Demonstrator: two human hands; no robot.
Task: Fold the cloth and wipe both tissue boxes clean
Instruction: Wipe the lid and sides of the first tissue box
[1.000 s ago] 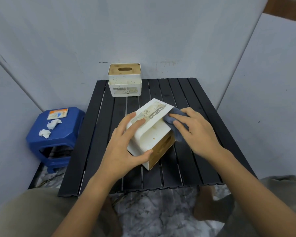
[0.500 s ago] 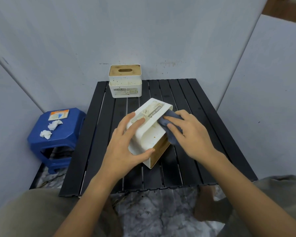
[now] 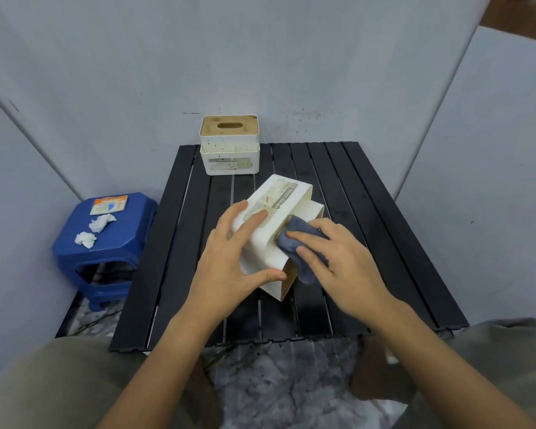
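Note:
A white tissue box (image 3: 287, 212) with a wooden lid lies tipped on its side in the middle of the black slatted table (image 3: 369, 243). My left hand (image 3: 229, 258) grips its near left end, thumb under the lower edge. My right hand (image 3: 334, 255) presses a folded blue-grey cloth (image 3: 297, 247) against the box's right-facing side, near the front corner. A second white tissue box (image 3: 229, 147), speckled with dirt and topped by a wooden slotted lid, stands upright at the table's far edge.
A blue plastic stool (image 3: 102, 243) stands left of the table, carrying two crumpled white tissues (image 3: 95, 229) and an orange packet (image 3: 109, 205). Grey walls close in behind and on both sides. My knees sit below the table's near edge over marble floor.
My right hand has slid the cloth along the box's side toward me and to the left. The left hand keeps its hold on the box.

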